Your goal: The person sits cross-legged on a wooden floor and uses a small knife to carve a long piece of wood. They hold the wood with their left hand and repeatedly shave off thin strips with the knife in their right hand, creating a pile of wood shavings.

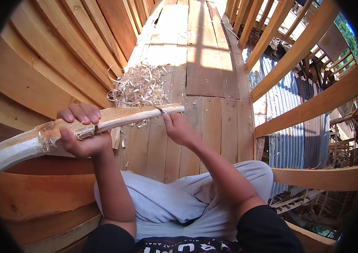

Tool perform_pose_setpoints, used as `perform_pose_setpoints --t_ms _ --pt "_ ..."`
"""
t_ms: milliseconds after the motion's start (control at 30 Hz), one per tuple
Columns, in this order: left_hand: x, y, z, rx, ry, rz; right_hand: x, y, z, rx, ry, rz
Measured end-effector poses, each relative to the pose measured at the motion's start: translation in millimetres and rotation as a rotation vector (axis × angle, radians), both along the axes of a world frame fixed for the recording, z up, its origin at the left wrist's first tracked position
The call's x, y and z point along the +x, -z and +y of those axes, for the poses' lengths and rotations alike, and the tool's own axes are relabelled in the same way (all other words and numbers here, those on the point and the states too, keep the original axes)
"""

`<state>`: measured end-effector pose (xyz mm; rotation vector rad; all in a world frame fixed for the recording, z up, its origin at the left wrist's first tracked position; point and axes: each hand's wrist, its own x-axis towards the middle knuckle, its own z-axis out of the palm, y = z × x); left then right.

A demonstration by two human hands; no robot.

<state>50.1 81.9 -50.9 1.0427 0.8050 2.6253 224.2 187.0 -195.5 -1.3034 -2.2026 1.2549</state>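
At the far left, curved wooden planks (39, 63) rise in overlapping rows, forming a sloped wall of pale and reddish boards. In front of them a long, bent piece of pale wood (115, 118) runs from the lower left edge up toward the middle, its thick end out at the left and its thinner tip at the centre. The left hand (82, 130) is closed around this piece near a rough, splintered patch, fingers curled over the top and thumb underneath. Behind the piece, a heap of curly wood shavings (139, 86) lies on the plank floor (204, 67), against the foot of the wall.

Moving right, the right hand (178, 126) sits just under the thin tip of the wood piece, its fingers pinched on the tip; a small metal bit seems to show there, too small to tell what it is. Both forearms come up from the lower edge, over crossed legs in light grey trousers (179, 202).

Further right, 3 slanted wooden rails (314, 105) cross the view, and between them corrugated metal sheets (284, 92) lie lower down, in sun and shade.
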Motion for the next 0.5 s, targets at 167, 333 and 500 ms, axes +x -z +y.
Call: perform_pose_setpoints --t_ms 167,333,500 --pt "-10.6 4.0 0.0 0.008 0.073 0.059 15.0 39.9 20.8 -0.140 0.041 -0.076" --pt "-7.3 4.0 -4.8 -0.015 0.019 0.063 -9.1 -31.8 -16.3 0.065 -0.060 0.053" --pt "-10.1 4.7 1.0 -0.006 0.035 0.038 15.4 38.5 21.0 -0.039 0.040 -0.059"
